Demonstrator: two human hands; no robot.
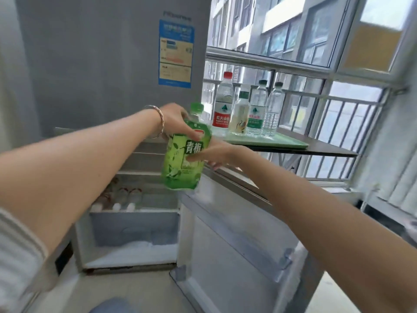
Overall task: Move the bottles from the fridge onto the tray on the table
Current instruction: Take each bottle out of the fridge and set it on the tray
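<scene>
Gripping the green plum drink bottle point(185, 154) with both hands, you have it in the air before the open fridge point(94, 64), just short of the table point(331, 151). Your left hand point(173, 118) is wrapped round its shoulder under the cap. Your right hand point(214, 154) has thumb and fingers curled round the label's middle. The bottle leans, cap toward the tray point(288, 144). I would let the right hand carry it alone, bring it upright, and lower it onto the bare near part of the tray without nudging the row.

In the fridge, the lower shelf holds several bottles point(121, 199) lying down, too blurred to count. The drawer point(133, 224) beneath shows only frost.

On the green tray four bottles stand upright, close together: a red-capped water bottle point(222, 105), a small pale drink bottle point(240, 114), a green-labelled water bottle point(257, 109) and a clear bottle point(272, 111).
</scene>
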